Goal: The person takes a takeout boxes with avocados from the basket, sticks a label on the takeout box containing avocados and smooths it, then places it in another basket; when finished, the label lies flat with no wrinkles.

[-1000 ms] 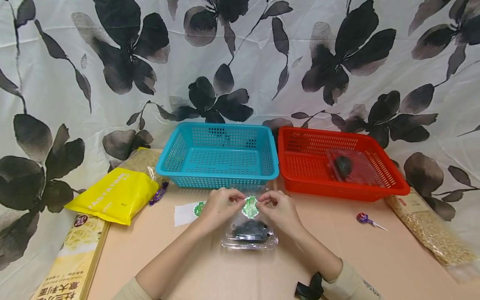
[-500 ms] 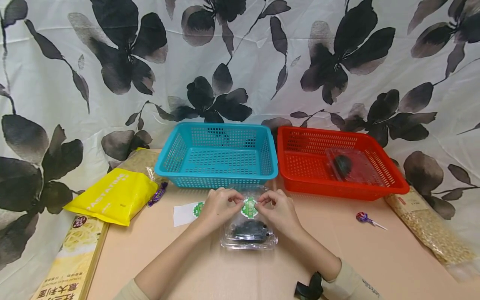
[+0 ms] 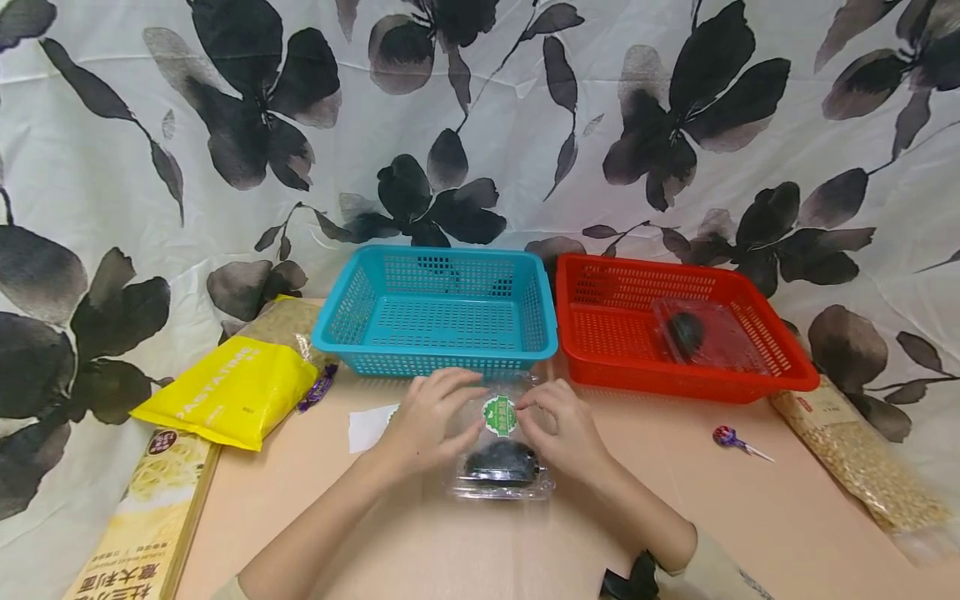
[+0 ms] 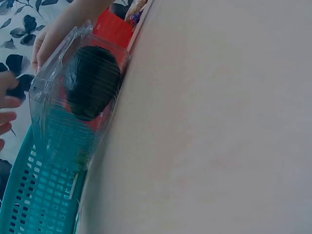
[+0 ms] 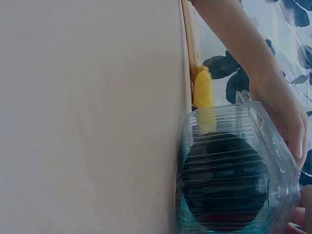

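Note:
A clear plastic clamshell box (image 3: 498, 492) stands on the table in front of the blue basket, with a dark oval thing (image 4: 92, 83) inside it. On its lid lies a round green-and-white sticker (image 3: 499, 416). My right hand (image 3: 566, 425) pinches at the sticker's right edge with thumb and forefinger. My left hand (image 3: 431, 421) is just left of the sticker, fingers loosely spread and holding nothing. Partly behind that hand lies a white slip of backing paper (image 3: 369, 427). Both wrist views show the box from the side.
The blue basket (image 3: 435, 362) stands behind the box. At its right, a red basket (image 3: 667, 379) holds another clear box (image 3: 723, 333). Left are a yellow pasta bag (image 3: 232, 392), a purple-wrapped sweet (image 3: 318, 388) and a pasta pack (image 3: 142, 517). Right are a lollipop (image 3: 726, 435) and a grain bag (image 3: 862, 458).
My left hand has let go of the sticker's left edge and spread its fingers, drawing slightly left over the backing paper. The sticker now shows more fully; the right hand stays at its edge.

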A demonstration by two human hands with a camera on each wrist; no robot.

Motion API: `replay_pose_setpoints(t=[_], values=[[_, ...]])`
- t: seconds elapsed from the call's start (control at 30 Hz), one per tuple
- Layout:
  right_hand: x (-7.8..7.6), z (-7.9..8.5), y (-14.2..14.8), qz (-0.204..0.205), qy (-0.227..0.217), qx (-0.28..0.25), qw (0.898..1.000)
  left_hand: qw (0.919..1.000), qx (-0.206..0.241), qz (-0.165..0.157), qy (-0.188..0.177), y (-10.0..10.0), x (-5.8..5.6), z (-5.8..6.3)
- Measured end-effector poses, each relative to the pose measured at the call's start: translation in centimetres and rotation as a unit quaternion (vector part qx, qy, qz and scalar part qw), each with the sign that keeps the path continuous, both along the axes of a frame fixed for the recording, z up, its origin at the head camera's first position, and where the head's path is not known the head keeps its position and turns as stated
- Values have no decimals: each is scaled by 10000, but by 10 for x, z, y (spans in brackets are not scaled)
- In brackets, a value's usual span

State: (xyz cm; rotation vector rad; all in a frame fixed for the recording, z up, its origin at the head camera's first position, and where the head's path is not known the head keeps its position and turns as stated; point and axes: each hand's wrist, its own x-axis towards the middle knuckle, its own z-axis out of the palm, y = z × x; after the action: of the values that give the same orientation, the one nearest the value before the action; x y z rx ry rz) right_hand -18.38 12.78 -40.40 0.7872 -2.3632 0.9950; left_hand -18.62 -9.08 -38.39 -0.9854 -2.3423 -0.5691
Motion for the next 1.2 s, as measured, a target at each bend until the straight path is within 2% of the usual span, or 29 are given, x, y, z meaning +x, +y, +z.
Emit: replay_pose_setpoints(t=[0.07, 0.17, 0.33, 0.47, 0.6, 0.77, 0.9, 0.97, 1.0, 1.07, 1.13, 1.2], values=[[3, -2, 2, 301, 141, 349, 9988, 9982, -526, -274, 110, 0, 4, -7], [7, -6, 4, 555, 275, 974, 9933, 9930, -1070, -507, 37, 2, 9, -19], [13, -14, 5, 673, 534, 1596, 9834, 9886, -1411, -517, -38, 4, 13, -32], [13, -18, 7, 706, 774, 1754, 9789, 9888, -1429, -423, 29, 5, 14, -35], [14, -18, 9, 691, 1000, 1769, 9767, 9889, -1411, -321, 340, 5, 14, -36], [14, -17, 10, 652, 1262, 1636, 9763, 9918, -1068, -135, 692, 5, 19, -38], [15, -17, 10, 580, 1265, 1457, 9795, 9945, -773, -33, 704, 6, 23, -38], [15, -18, 11, 557, 1083, 1294, 9841, 9971, -599, 1, 472, 6, 25, -39], [17, -18, 12, 529, 922, 1162, 9875, 9986, -469, 39, 236, 5, 26, -40], [19, -20, 15, 403, 474, 789, 9949, 9989, -24, 92, -467, 3, 30, -42], [22, -21, 19, 184, -122, 203, 9996, 9892, 661, 170, -1300, 1, 34, -44], [25, -23, 22, -98, -792, -536, 9954, 9687, 1441, 245, -2005, 0, 37, -47]])
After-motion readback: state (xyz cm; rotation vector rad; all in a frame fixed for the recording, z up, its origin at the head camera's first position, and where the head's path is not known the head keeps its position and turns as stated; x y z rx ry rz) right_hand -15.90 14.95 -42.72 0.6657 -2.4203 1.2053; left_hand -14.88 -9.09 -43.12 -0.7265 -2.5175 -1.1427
